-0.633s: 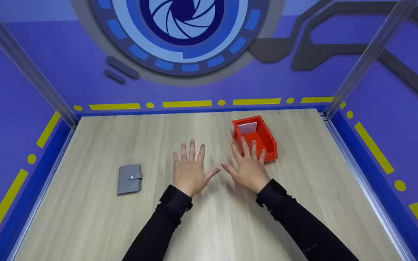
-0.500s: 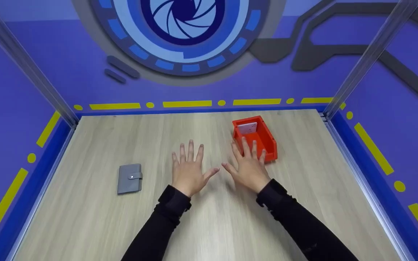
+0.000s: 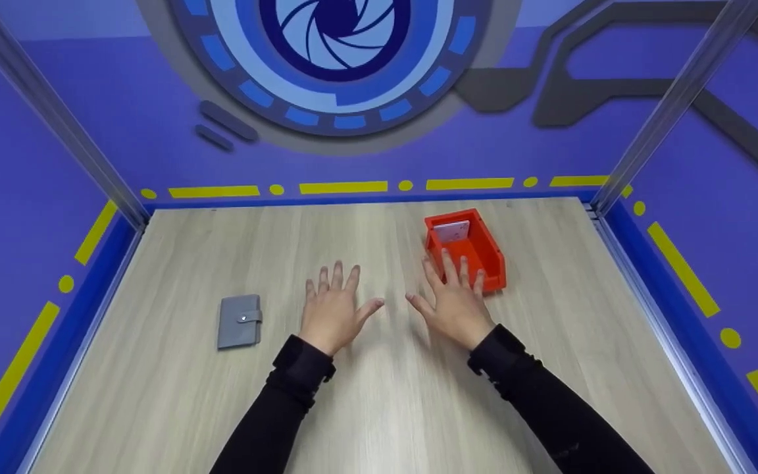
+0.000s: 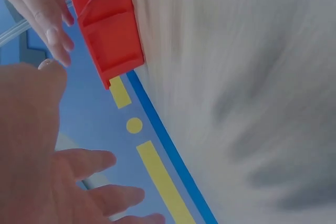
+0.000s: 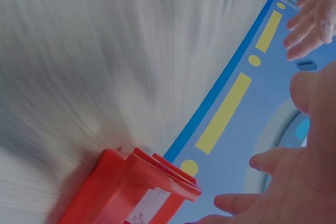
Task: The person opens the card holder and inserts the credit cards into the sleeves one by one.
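Note:
In the head view my left hand (image 3: 331,316) hovers over the middle of the table, fingers spread and holding nothing. To its left a grey card holder (image 3: 239,322) with a snap strap lies flat. My right hand (image 3: 456,309), also spread, is in the air just in front of a red plastic bin (image 3: 493,253), its fingertips overlapping the bin's near part in this view. A white label with small marks (image 3: 451,231) shows inside the bin's back wall. Both wrist views show the red bin (image 4: 113,35) beyond the empty-palmed hands.
The wood-grain table (image 3: 379,408) is bounded by a blue back wall (image 3: 379,164) and side walls with yellow markings. Metal posts (image 3: 675,112) stand at the back corners. Black sleeves (image 3: 260,408) cover both forearms.
My left hand has moved a little left and toward me, widening the gap between the hands. My right hand stays nearly in place. The view has shifted slightly; the bin and card holder lie as before.

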Available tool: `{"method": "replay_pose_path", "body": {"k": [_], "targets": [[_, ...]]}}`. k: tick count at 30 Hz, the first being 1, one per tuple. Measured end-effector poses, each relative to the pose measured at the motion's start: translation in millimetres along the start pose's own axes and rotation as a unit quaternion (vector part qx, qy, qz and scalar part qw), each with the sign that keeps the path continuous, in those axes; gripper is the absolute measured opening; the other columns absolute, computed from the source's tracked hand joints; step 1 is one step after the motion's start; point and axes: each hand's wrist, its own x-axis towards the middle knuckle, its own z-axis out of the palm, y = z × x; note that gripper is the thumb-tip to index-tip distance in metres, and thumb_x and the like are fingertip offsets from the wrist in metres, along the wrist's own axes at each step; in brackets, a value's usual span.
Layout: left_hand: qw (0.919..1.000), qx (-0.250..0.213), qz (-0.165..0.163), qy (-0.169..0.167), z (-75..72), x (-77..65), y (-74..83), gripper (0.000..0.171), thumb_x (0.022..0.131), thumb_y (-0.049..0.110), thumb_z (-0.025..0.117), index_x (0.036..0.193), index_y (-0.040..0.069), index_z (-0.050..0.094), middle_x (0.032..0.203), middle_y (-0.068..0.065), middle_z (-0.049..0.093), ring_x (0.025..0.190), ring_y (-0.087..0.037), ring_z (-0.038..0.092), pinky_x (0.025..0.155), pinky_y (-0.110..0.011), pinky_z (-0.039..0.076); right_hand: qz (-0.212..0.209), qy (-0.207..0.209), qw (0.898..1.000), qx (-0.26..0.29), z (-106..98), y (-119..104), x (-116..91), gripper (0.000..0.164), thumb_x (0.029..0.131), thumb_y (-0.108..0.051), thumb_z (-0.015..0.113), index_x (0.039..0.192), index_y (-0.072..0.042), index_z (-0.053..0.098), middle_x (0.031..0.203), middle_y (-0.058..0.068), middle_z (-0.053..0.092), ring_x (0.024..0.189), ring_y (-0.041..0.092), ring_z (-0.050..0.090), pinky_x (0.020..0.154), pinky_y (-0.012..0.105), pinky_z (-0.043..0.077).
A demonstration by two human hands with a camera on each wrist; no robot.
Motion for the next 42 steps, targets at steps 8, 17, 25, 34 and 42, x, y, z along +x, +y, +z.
{"method": "replay_pose_path", "body": {"k": [8,17,25,34,42], "targets": [[0.9988,-0.003,-0.008,0.048,-16.0,-11.2,-40.3,0.067,0.108,0.055,0.066,0.150,0.003,0.066,0.150,-0.028,0.066,0.136,-0.049,0.067,0.115,-0.067,0.050,0.006,0.011,1.000,0.011,-1.3,5.4,-1.6,0.089,0.106,-0.067,0.057,0.177,-0.024,0.024,0.185,0.021,0.015,0.168,0.059,0.013,0.128,0.083,0.008],[0.9957,-0.029,-0.061,0.063,-27.3,-39.9,-104.2,0.034,0.105,0.028,0.075,0.121,-0.002,0.079,0.102,-0.023,0.082,0.076,-0.038,0.077,0.069,-0.053,0.061,0.011,0.007,1.000,0.023,-1.4,9.6,-4.5,0.089,0.107,-0.066,0.057,0.176,-0.021,0.024,0.185,0.022,0.014,0.168,0.059,0.010,0.129,0.081,0.004],[0.9863,-0.011,-0.163,0.021,-23.7,-67.6,-152.3,0.041,0.104,0.025,0.071,0.126,-0.009,0.074,0.120,-0.038,0.071,0.098,-0.055,0.072,0.078,-0.066,0.059,0.001,0.030,0.999,0.028,-2.5,8.4,-5.2,0.087,0.106,-0.060,0.064,0.175,-0.019,0.030,0.181,0.023,0.028,0.166,0.056,0.025,0.129,0.080,0.014],[0.9816,-0.031,-0.187,0.019,-16.3,-79.1,-162.3,0.058,0.101,0.020,0.073,0.146,-0.013,0.057,0.115,-0.043,0.065,0.095,-0.056,0.071,0.074,-0.066,0.059,-0.032,0.094,0.995,0.019,-5.8,6.6,-9.2,0.058,0.106,-0.041,0.074,0.150,-0.004,0.066,0.147,0.023,0.069,0.134,0.041,0.069,0.125,0.076,0.035],[0.9713,-0.108,-0.211,0.023,-29.3,-74.4,-158.5,0.064,0.100,0.022,0.075,0.144,-0.020,0.055,0.122,-0.041,0.061,0.108,-0.056,0.069,0.087,-0.064,0.057,-0.054,0.188,0.979,0.050,-11.8,6.6,-11.7,0.030,0.105,-0.025,0.073,0.123,-0.002,0.080,0.123,0.020,0.079,0.114,0.039,0.077,0.119,0.073,0.045]]}}
